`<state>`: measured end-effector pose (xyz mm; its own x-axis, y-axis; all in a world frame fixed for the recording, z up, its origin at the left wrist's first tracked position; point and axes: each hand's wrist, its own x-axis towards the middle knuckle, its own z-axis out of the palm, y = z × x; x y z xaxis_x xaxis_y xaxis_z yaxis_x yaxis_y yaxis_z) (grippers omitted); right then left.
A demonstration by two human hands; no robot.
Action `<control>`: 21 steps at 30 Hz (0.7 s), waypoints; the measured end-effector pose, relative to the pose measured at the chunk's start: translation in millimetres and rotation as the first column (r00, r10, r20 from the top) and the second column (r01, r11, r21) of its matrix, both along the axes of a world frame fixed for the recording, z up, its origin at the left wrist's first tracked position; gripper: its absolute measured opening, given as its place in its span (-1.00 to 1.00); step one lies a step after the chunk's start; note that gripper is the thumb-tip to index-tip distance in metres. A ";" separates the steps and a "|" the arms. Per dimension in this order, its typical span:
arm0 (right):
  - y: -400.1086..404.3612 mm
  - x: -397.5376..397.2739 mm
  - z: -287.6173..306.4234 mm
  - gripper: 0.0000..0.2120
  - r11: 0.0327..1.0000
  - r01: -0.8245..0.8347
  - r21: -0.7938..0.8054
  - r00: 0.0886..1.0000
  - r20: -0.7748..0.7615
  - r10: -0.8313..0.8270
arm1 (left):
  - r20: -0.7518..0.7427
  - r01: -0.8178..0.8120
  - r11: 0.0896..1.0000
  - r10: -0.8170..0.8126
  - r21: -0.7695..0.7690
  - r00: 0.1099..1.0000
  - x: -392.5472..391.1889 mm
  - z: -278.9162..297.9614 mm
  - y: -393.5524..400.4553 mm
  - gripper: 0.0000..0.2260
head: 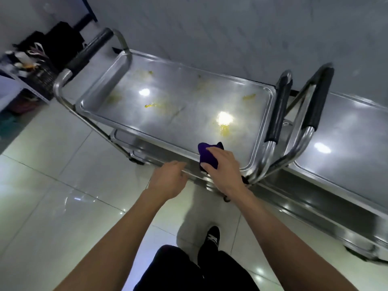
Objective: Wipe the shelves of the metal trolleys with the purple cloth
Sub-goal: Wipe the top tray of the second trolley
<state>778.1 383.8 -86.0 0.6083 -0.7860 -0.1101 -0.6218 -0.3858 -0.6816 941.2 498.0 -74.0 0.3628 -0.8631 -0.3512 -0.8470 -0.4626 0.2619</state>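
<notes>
My right hand [222, 164] grips the purple cloth [206, 153], fingers curled round the bunched fabric, and holds it at the near rim of the top shelf [178, 101] of the metal trolley [92, 122] that fills the middle of the frame. The cloth sits just inside that rim, a little right of centre and below the bright glare spot. My left hand [170, 178] reaches beside it to the left, fingers loosely bent, their tips at the trolley's near edge; I cannot tell whether they clasp the rim or only touch it. Yellow smears [154, 105] are scattered across the shelf, one patch [224, 131] just above the cloth. A black-sleeved handle [90, 51] arches over the trolley's end at the upper left, and another [277, 110] stands at its right end. Just beside that, a second trolley [346, 131] runs off toward the right edge of the frame, its own black-gripped handle [317, 106] leaning close to the first. Blurred clutter and a dark basket [42, 78] sit at the far left. My shoe [213, 236] rests on the glossy tiled floor [52, 196] at the bottom.
</notes>
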 end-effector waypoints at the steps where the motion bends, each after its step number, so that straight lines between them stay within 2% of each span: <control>1: -5.7 9.2 -0.8 -0.51 1.000 0.008 0.005 1.000 0.003 -0.008 | -0.007 0.003 1.000 -0.003 -0.001 1.000 8.4 -0.2 -8.3 -0.63; 10: -52.9 122.2 -14.6 -0.54 0.997 0.078 -0.008 0.997 -0.004 -0.079 | -0.063 0.082 0.997 -0.082 -0.007 0.995 130.1 -16.0 -83.2 -0.58; 18: -58.9 208.4 -39.9 -0.53 0.966 0.254 -0.048 0.959 -0.114 -0.258 | -0.117 0.191 0.982 -0.189 0.006 0.975 238.6 -52.8 -124.2 -0.62; 21: -42.5 222.4 -51.8 -0.52 0.972 0.233 -0.019 0.952 -0.200 -0.232 | -0.116 0.243 0.970 -0.241 0.005 0.963 265.4 -61.6 -126.3 -0.65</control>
